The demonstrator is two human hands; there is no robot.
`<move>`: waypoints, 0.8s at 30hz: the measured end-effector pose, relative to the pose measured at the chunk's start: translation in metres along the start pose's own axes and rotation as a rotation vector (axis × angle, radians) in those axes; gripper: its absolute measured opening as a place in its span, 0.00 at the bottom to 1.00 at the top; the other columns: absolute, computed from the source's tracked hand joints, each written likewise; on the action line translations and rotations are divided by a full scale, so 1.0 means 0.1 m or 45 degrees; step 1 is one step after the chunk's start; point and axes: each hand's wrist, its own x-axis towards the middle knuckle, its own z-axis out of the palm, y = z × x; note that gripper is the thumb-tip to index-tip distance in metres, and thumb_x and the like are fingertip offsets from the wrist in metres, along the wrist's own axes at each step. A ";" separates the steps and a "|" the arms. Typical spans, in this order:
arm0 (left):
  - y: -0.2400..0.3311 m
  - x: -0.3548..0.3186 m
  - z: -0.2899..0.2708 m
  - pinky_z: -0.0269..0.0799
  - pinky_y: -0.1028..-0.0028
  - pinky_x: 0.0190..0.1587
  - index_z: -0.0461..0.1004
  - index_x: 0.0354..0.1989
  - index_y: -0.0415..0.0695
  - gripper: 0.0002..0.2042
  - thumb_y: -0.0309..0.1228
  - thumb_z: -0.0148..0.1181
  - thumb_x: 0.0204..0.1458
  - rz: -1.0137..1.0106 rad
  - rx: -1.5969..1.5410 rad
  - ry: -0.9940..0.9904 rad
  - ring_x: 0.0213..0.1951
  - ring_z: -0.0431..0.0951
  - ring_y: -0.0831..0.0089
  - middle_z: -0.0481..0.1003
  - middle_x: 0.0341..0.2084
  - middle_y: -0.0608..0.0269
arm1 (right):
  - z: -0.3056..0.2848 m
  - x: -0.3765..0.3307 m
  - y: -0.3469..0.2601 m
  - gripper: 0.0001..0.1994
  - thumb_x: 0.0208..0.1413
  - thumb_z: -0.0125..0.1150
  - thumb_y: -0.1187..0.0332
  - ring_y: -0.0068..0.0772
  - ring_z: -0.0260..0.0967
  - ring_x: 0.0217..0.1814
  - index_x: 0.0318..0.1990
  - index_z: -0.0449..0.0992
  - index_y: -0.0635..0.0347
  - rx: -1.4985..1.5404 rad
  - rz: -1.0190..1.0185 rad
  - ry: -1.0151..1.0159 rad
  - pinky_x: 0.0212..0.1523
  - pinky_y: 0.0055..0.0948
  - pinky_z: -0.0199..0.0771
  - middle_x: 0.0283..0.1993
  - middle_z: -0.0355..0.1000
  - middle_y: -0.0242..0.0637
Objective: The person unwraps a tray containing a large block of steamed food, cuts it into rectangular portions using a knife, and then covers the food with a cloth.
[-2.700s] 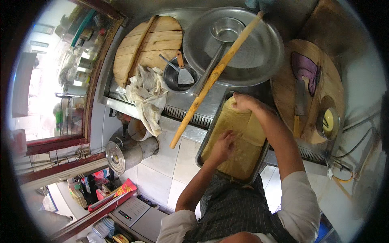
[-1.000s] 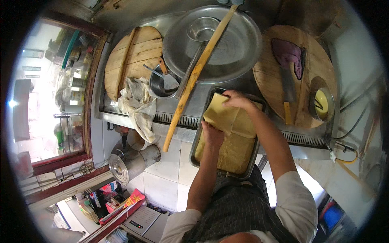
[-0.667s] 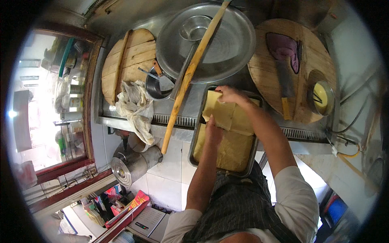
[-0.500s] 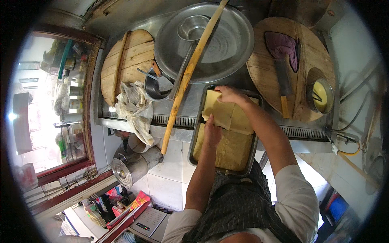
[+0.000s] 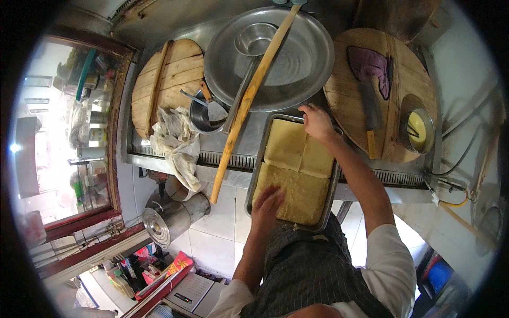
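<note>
A deep metal baking tray (image 5: pixel 248 204) sits partly over the counter's front edge. In its far half, two pale yellow, dough-like sheets (image 5: pixel 284 143) lie flat side by side. A coarser yellow layer (image 5: pixel 297 193) shows in the near half. My right hand (image 5: pixel 318 123) is above the tray's far right corner, its fingers pointing left and slightly apart, with nothing visible in them. Over the near left side of the tray, my left hand (image 5: pixel 268 206) is smeared by motion, so its grip does not show.
A wide metal basin (image 5: pixel 302 58) holds a ladle (image 5: pixel 253 40); a wooden pole (image 5: pixel 249 95) lies across it. At right, a round wooden lid (image 5: pixel 344 90) bears a knife (image 5: pixel 370 111), purple cloth (image 5: pixel 369 66) and pot of yellow liquid (image 5: pixel 419 130). A crumpled cloth (image 5: pixel 177 140) hangs at left.
The left far sheet, lifted between both hands before, now lies flat in the tray. My left hand has drawn back toward me; my right has moved to the right.
</note>
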 end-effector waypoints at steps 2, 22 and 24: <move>0.09 -0.37 -0.41 0.73 0.68 0.46 0.67 0.48 0.34 0.13 0.27 0.52 0.55 -0.190 0.377 0.208 0.43 0.74 0.65 0.68 0.48 0.50 | 0.01 -0.01 0.12 0.16 0.56 0.47 0.72 0.52 0.66 0.52 0.52 0.69 0.60 -0.099 0.030 -0.068 0.52 0.43 0.68 0.50 0.68 0.48; -0.19 -0.11 -1.28 0.80 0.65 0.35 0.63 0.49 0.34 0.15 0.27 0.49 0.55 -0.309 0.487 0.092 0.34 0.79 0.62 0.74 0.40 0.51 | -0.06 -0.31 0.34 0.19 0.48 0.60 0.74 0.47 0.68 0.50 0.50 0.71 0.66 0.059 -0.141 -0.194 0.50 0.40 0.67 0.46 0.70 0.50; -0.16 -0.05 -1.39 0.80 0.66 0.33 0.65 0.47 0.32 0.14 0.27 0.50 0.55 -0.322 0.517 0.073 0.32 0.80 0.62 0.74 0.37 0.52 | -0.16 -0.46 0.27 0.21 0.47 0.63 0.72 0.46 0.68 0.50 0.50 0.70 0.66 0.156 -0.065 -0.169 0.50 0.40 0.67 0.46 0.69 0.49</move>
